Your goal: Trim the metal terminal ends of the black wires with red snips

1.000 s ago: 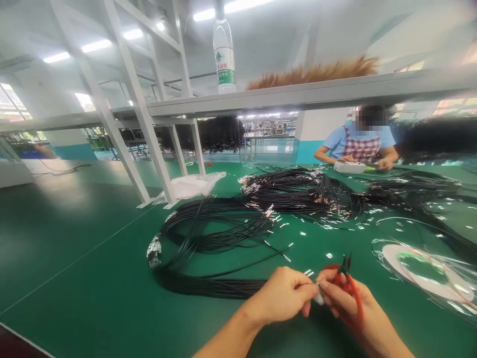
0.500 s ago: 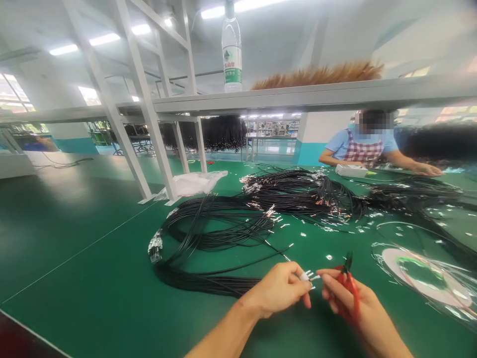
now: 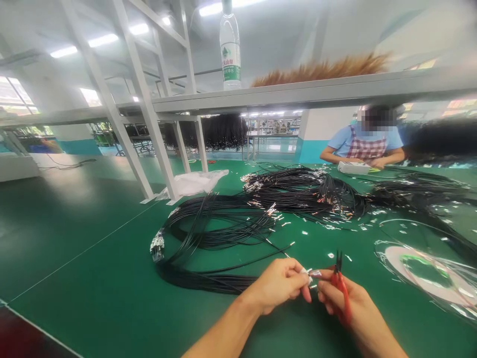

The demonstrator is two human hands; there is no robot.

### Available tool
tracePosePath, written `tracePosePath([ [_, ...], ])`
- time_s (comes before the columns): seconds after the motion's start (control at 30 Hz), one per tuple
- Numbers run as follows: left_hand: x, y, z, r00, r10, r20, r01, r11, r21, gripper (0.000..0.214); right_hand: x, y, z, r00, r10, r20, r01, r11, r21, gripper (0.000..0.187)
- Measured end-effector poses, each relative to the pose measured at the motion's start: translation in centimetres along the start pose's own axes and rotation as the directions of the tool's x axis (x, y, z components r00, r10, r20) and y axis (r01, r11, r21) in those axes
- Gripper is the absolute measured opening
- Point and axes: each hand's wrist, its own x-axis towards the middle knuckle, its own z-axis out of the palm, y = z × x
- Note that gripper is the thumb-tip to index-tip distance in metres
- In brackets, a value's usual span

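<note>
Between the thumb and fingers of my left hand, white-tipped ends of black cables are pinched. The black cable bundle runs away to the left from behind that hand and curves back over the green table. My right hand is closed round red-handled pliers, whose dark jaws point up. Its thumb and forefinger meet close to the cable ends, beside a small shiny piece. Whether those fingertips grip that piece is hard to see.
Coiled black cables with bare ends lie farther back. A spool of white strands sits at right. Small white scraps dot the green table. A metal shelf carrying a bottle spans overhead. A co-worker sits opposite.
My right hand has moved slightly left, its fingertips closer to the cable ends, and the pliers have tilted. The co-worker's outstretched hand has drawn back in toward the body.
</note>
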Motion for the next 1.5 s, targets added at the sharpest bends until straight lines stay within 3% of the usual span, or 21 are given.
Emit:
tracePosePath([
  [0.13, -0.1, 0.0, 0.0, 0.998, 0.045, -0.034, -0.043, 0.998, 0.052, 0.015, -0.3, -0.3, 0.3, 0.998, -0.013, -0.054, 0.014, 1.000, 0.019, 0.040],
  [0.4, -0.3, -0.2, 0.5, 0.995, 0.088, -0.054, -0.079, 0.986, 0.147, 0.017, -0.5, -0.3, 0.6, 1.000, -0.015, -0.002, 0.015, 1.000, 0.019, 0.037],
  [0.53, -0.3, 0.3, 0.5, 0.995, 0.065, -0.070, -0.057, 0.992, 0.113, 0.015, -0.4, -0.1, 0.4, 1.000, -0.015, 0.016, 0.016, 0.998, -0.063, 0.039],
  [0.67, -0.4, 1.1, 0.4, 0.986, 0.109, -0.125, -0.106, 0.994, 0.028, 0.011, -0.6, 0.2, 0.3, 0.998, -0.032, 0.061, 0.045, 0.973, -0.227, 0.047],
  [0.83, -0.5, 1.7, 0.3, 0.972, 0.146, -0.186, -0.153, 0.988, -0.024, 0.012, -0.8, 1.0, 0.2, 0.986, 0.032, 0.164, 0.029, 0.933, -0.360, 0.053],
  [1.0, -0.5, 1.7, 0.2, 0.969, 0.164, -0.183, -0.177, 0.982, -0.057, 0.010, -0.6, 1.9, 0.1, 0.973, 0.079, 0.215, 0.009, 0.925, -0.380, 0.053],
  [1.5, -0.5, 1.6, 0.3, 0.975, 0.141, -0.172, -0.156, 0.984, -0.083, 0.017, -0.4, 2.2, 0.3, 0.971, 0.102, 0.216, -0.020, 0.934, -0.356, 0.051],
])
